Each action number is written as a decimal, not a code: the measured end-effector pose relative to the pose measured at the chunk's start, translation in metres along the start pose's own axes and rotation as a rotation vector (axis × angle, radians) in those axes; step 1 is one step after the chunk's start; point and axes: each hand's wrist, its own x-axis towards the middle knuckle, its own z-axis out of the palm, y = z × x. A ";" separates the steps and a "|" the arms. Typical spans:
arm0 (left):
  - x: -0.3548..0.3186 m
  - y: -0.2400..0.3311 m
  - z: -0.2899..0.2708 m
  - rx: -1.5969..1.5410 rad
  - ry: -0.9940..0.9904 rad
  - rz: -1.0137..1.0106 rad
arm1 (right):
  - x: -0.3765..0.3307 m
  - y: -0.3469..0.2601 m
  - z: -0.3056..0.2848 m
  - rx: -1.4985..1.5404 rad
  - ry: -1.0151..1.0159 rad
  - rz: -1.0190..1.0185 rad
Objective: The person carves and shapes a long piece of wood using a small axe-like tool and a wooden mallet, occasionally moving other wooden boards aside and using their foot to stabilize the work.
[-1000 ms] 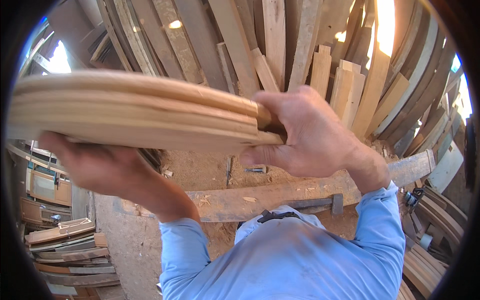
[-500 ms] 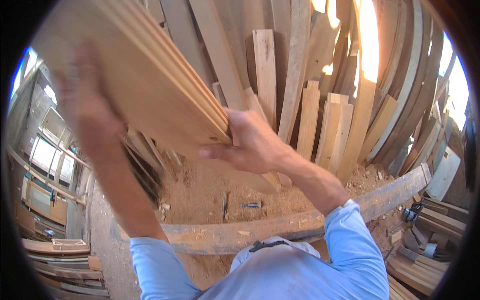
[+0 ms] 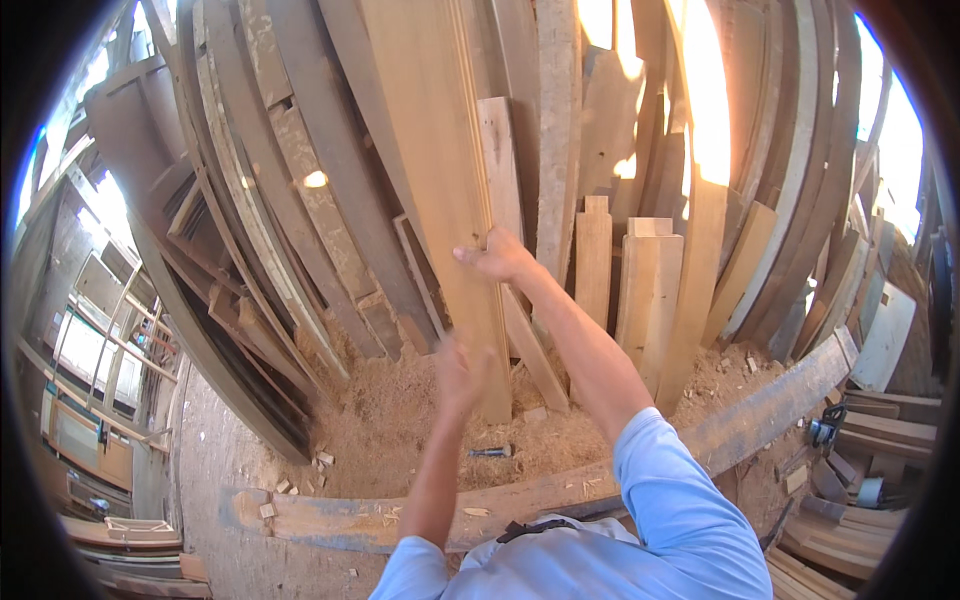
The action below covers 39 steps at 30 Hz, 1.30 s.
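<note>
Centrally, the right hand (image 3: 500, 258) had its fingers curled on the edge of a stack of pale planks (image 3: 440, 170) standing near upright against the leaning boards (image 3: 300, 200). Lower, the blurred left hand (image 3: 462, 375) touched the stack's bottom; its grip was unclear.

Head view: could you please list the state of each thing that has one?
Planks: upright, stood on sawdust, leaning against the stacked boards.
Right hand: gripping the planks' edge.
Left hand: blurred, at the planks' lower part; grip unclear.
Beam: lying flat on the ground.
</note>
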 end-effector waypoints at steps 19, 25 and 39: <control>-0.228 -0.230 0.037 0.859 -0.766 -0.303 | -0.067 0.142 -0.235 -0.696 0.932 0.194; -0.246 -0.241 0.059 0.721 -0.962 -0.388 | -0.095 0.226 -0.410 -1.002 1.040 0.427; -0.198 -0.209 0.060 0.678 -0.725 -0.412 | -0.120 0.287 -0.411 0.311 0.693 0.278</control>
